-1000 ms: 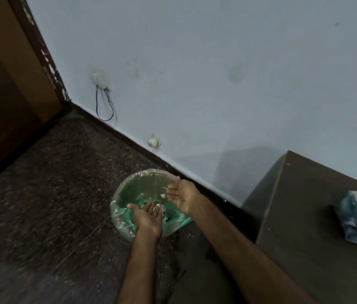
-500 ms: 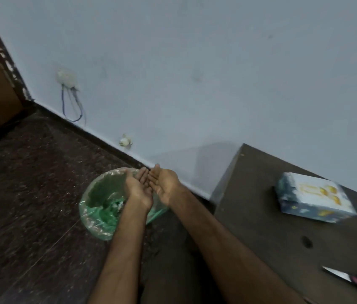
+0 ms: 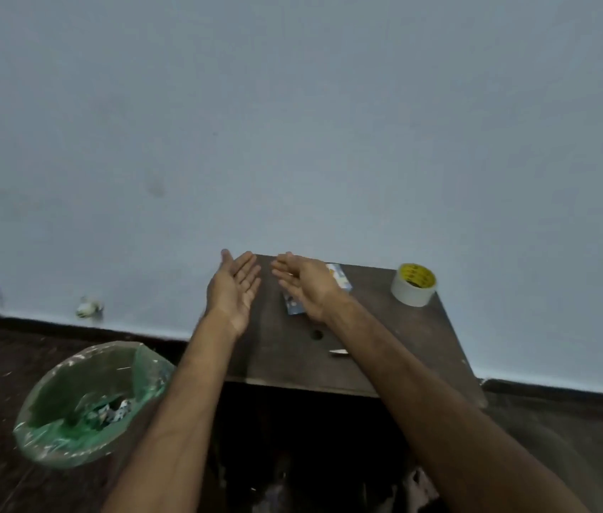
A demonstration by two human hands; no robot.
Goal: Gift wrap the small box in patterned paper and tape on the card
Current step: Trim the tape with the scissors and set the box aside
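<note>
Seeing my left hand (image 3: 235,290) and right hand (image 3: 305,286) mid-frame, fingers relaxed, holding nothing, above the table (image 3: 403,346); wrapped box (image 3: 340,279) peeks behind the right.

Bare left forearm (image 3: 181,386), right forearm (image 3: 414,394)

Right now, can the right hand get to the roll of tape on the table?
Probably yes. The right hand is open and empty over the wrapped box, and the roll of tape stands to its right on the same table, with only bare tabletop past the box.
</note>
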